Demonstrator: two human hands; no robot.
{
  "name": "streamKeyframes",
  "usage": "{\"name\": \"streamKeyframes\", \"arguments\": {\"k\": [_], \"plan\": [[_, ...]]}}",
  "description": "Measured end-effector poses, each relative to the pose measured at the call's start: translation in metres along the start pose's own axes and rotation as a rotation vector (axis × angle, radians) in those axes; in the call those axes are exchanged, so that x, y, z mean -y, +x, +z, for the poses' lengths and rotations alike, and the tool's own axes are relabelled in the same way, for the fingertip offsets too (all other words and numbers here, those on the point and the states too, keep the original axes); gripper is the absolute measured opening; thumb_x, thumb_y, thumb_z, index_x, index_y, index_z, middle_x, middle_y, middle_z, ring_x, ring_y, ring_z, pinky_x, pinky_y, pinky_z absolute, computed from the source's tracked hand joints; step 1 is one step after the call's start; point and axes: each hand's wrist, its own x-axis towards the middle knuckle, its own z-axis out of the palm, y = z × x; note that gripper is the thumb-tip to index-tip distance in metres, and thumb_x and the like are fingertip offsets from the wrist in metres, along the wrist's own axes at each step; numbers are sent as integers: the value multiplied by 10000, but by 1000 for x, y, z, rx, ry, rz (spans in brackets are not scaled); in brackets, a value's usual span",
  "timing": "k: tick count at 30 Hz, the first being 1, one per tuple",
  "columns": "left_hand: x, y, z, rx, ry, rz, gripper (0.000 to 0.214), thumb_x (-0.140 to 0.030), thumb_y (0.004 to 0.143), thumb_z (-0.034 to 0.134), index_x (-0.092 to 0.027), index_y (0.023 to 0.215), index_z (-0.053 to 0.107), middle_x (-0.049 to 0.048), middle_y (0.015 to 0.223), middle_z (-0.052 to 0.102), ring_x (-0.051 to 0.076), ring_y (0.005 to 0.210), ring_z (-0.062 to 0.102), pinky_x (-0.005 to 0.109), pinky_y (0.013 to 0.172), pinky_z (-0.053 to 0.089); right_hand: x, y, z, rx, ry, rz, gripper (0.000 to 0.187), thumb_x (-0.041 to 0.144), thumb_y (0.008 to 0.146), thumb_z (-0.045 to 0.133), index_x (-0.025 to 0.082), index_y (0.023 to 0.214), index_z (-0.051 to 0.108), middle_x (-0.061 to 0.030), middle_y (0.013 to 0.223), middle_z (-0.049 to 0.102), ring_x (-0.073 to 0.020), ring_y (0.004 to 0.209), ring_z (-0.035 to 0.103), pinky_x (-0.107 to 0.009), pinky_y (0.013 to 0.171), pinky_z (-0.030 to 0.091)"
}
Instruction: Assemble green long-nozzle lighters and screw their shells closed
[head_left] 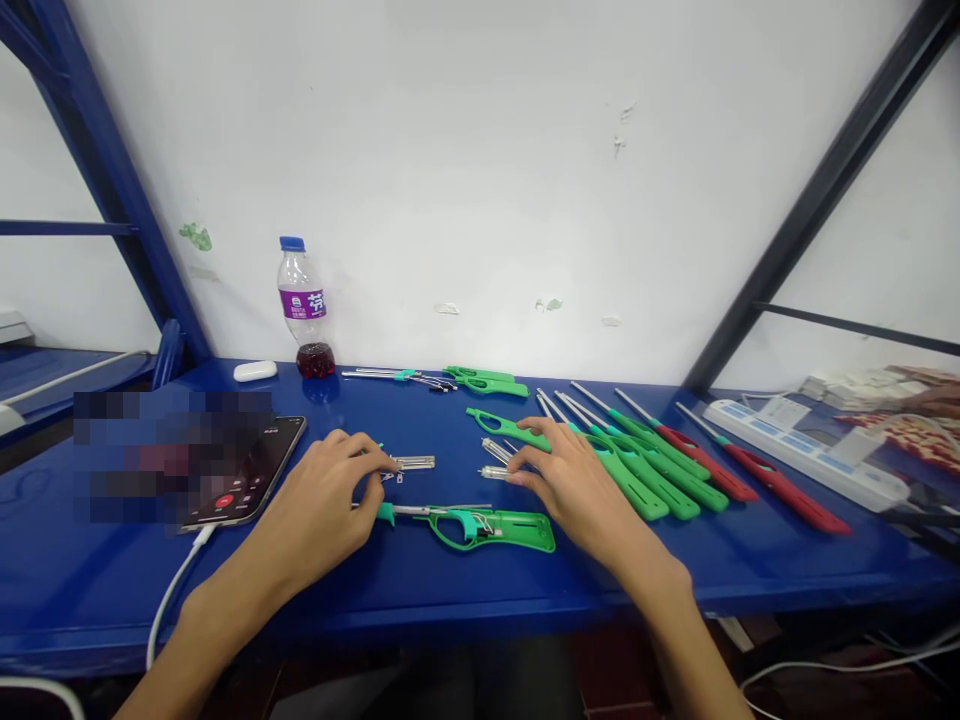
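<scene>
The left hand [324, 505] curls at the metal clip [412, 463]; can't tell if it grips. The right hand [581, 490], flat and open, might bump the tubes [495, 471] at its nine o'clock.

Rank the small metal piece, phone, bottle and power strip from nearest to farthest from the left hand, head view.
1. Small metal piece: at the fingertips of the left hand.
2. Phone: just to the hand's left, apart from it.
3. Bottle: well behind the hand, at the back.
4. Power strip: far off to the right.
</scene>
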Motion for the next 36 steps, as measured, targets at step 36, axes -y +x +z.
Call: {"name": "streamKeyframes", "arguments": {"k": [36], "plan": [[12, 3, 11, 138, -106, -10, 371, -384, 1069, 450, -258, 1000, 792, 61, 1044, 738, 270, 941, 603, 416, 879, 491, -9, -9, -25, -20, 61, -70, 163, 306, 1042, 639, 261, 1048, 795, -77, 1230, 722, -280, 1154, 679, -492, 999, 532]]}}
